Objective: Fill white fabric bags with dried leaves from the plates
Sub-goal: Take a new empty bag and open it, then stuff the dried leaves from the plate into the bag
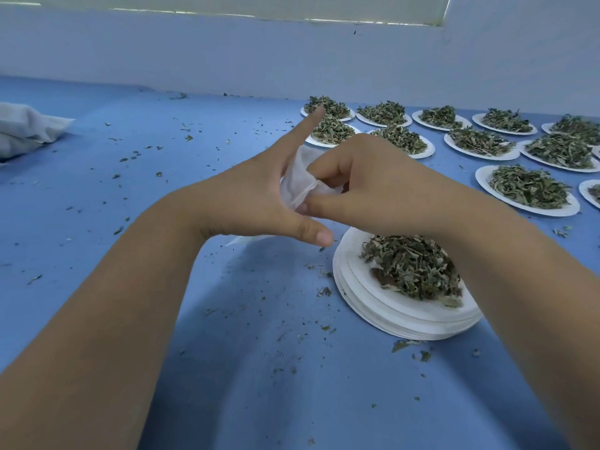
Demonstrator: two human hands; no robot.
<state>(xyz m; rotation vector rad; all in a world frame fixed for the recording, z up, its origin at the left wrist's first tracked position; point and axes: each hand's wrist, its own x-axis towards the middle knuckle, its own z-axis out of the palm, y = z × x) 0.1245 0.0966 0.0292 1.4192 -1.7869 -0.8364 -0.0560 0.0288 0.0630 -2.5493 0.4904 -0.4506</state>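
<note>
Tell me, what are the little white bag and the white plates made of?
The bag looks like thin, soft cloth, maybe gauze: it crumples where the right hand pinches it and looks slightly see-through. The plates look like matte paper or pressed pulp: thin, dull white rims, stacked closely.

The single view comes from the person's head, looking forward and down across a blue table [97,131] toward a pale wall [194,53]. It sits close above both forearms; the left hand [259,196] and right hand [367,183] meet mid-frame. The wide lens bends the edges.
</note>
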